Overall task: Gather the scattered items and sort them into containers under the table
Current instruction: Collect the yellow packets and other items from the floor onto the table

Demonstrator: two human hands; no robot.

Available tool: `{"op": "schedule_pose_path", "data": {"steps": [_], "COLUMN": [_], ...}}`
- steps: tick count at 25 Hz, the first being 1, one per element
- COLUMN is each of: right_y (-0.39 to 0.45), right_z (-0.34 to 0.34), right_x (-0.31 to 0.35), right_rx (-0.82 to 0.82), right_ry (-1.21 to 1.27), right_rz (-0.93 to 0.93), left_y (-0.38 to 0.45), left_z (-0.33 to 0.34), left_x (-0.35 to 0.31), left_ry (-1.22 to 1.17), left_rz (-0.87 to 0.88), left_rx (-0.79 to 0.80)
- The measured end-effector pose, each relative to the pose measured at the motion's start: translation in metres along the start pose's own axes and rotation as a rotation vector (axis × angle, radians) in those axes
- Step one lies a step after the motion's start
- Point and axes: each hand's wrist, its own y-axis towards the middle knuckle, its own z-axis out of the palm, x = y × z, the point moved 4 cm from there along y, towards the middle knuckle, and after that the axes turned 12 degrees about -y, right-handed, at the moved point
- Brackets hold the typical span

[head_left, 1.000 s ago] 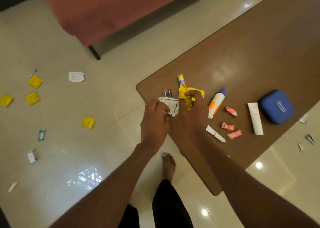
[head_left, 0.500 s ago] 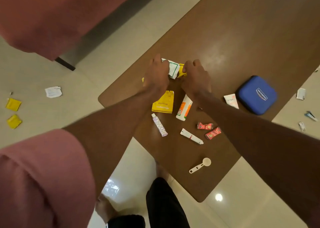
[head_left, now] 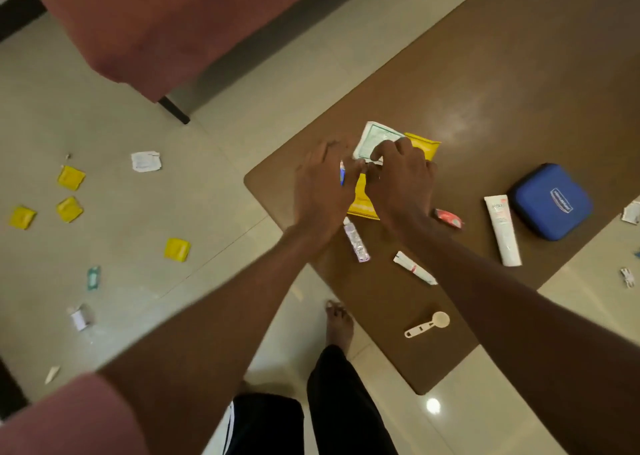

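room: pale tiled floor (head_left: 221, 184), brown worktop (head_left: 502, 84), red sofa (head_left: 166, 21) behind it
landmark: blue zip case (head_left: 552, 201) near the worktop's right edge
left hand (head_left: 323, 191): well left of the case, blurred; a thin blue-and-white stick (head_left: 342, 174) shows at the fingers, grip state cannot tell
right hand (head_left: 401, 181): left of the case, fingers curled onto a white packet (head_left: 375, 135)
yellow sachets: one (head_left: 423, 144) beside the white packet, one (head_left: 362, 201) under the hands
near the case: white tube (head_left: 503, 229) just left; red wrapper (head_left: 448, 217) further left
further left and nearer: glitter tube (head_left: 356, 240), small white tube (head_left: 414, 267), white scoop (head_left: 427, 324)
floor, far left of the case: four yellow sachets (head_left: 71, 177), white packet (head_left: 146, 161), small scraps
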Motion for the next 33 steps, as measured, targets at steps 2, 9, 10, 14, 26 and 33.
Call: {"op": "schedule_pose_path", "data": {"steps": [2,9,10,14,26,33], "right_y": [-0.024,-0.122,-0.137,-0.192,-0.253,-0.243], "right_z": [0.000,0.020,0.025,0.042,0.111,0.179], "right_x": [0.034,0.203,0.225,0.318,0.518,0.606], "right_rx": [-0.012,0.074,0.120,0.301,0.439,0.456], "right_ry": [0.041,0.179,0.194,0.221,0.179,0.068], "right_rz": [-0.076,-0.382,-0.424,-0.512,-0.714,-0.978], "left_y": [-0.034,-0.184,-0.207,-0.293,-0.389,-0.375], "left_z": [-0.034,-0.179,-0.197,-0.263,-0.381,-0.404], "left_x": [0.021,0.143,0.156,0.214,0.373,0.462], "left_ry": [-0.005,-0.025,-0.041,-0.068,-0.038,0.020], "left_rz": [-0.037,-0.442,-0.511,-0.778,-1.094,-1.158], "left_rx": [-0.055,-0.324,-0.341,-0.374,-0.353,-0.396]}}
